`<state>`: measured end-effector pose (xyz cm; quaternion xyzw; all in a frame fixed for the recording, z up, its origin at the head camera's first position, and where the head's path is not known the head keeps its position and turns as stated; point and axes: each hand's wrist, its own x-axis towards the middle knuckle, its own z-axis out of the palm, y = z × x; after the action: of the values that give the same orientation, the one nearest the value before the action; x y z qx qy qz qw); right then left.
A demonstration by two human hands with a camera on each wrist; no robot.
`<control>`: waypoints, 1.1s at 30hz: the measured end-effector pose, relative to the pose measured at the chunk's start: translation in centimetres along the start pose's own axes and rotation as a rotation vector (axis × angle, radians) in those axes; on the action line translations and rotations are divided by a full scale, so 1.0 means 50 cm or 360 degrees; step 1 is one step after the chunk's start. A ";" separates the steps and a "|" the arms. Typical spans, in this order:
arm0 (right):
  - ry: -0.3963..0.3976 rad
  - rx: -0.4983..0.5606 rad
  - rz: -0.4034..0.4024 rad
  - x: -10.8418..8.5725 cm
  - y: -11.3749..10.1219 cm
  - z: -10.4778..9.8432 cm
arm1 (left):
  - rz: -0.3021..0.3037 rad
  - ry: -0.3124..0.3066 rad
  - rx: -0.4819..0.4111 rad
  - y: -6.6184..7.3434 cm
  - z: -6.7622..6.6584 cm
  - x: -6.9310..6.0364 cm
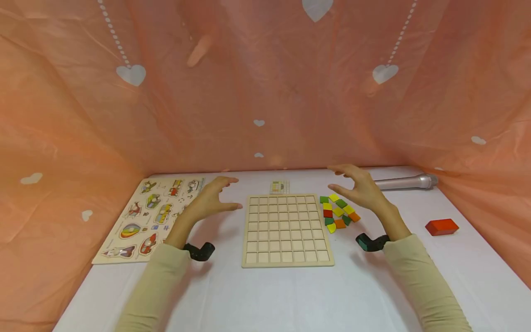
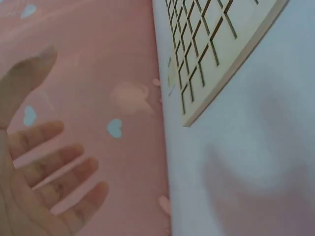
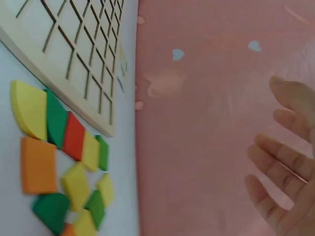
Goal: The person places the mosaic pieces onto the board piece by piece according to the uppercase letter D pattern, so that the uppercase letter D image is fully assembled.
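Observation:
A pale wooden grid board [image 1: 288, 264] with square recesses lies on the white table between my hands. To its left my left hand [image 1: 209, 200] hovers in the air, thumb and fingers spread apart, holding nothing. My right hand [image 1: 360, 186] is raised over the right side, above a group of coloured tiles, also with fingers apart and nothing in it. Those tiles are yellow, green, red and orange; an orange tile [image 3: 38, 166] and a red tile [image 3: 74, 136] show in the right wrist view. A small printed card [image 1: 280, 186] lies behind the board.
A picture puzzle board [image 1: 138, 221] with vehicle shapes lies at the left, partly behind my left arm. On the right are a red block [image 1: 441, 227] and a silver-grey tube [image 1: 404, 182]. An orange-pink curtain with hearts [image 1: 265, 92] encloses the table's back and sides.

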<state>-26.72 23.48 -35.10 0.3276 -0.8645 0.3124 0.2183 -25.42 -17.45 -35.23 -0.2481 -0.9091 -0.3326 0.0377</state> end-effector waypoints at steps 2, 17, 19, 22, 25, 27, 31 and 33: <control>0.0032 0.0062 0.0038 -0.006 0.009 0.013 | 0.0023 -0.0011 -0.0103 -0.013 0.013 -0.002; 0.0062 0.0382 0.0461 -0.031 0.030 0.051 | 0.0048 -0.0191 -0.0385 -0.064 0.089 -0.011; 0.0022 0.0408 0.0516 -0.029 0.015 0.045 | 0.0052 -0.0204 -0.0372 -0.070 0.096 -0.012; -0.0027 0.0444 0.0564 -0.028 0.001 0.042 | 0.0030 -0.0217 -0.0386 -0.080 0.105 -0.015; -0.0037 0.0496 0.0606 -0.033 0.029 0.058 | 0.0014 -0.0227 -0.0380 -0.086 0.113 -0.016; -0.0035 0.0523 0.0621 -0.037 0.054 0.070 | 0.0018 -0.0231 -0.0374 -0.087 0.117 -0.016; -0.0056 0.0543 0.0665 -0.044 0.088 0.088 | 0.0037 -0.0252 -0.0352 -0.087 0.122 -0.012; -0.0079 0.0544 0.0674 -0.045 0.090 0.092 | 0.0039 -0.0270 -0.0343 -0.087 0.123 -0.009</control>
<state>-29.12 23.97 -41.46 0.1791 -0.8536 0.4844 0.0682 -26.51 -16.64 -42.67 -0.2889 -0.8650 -0.4055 -0.0621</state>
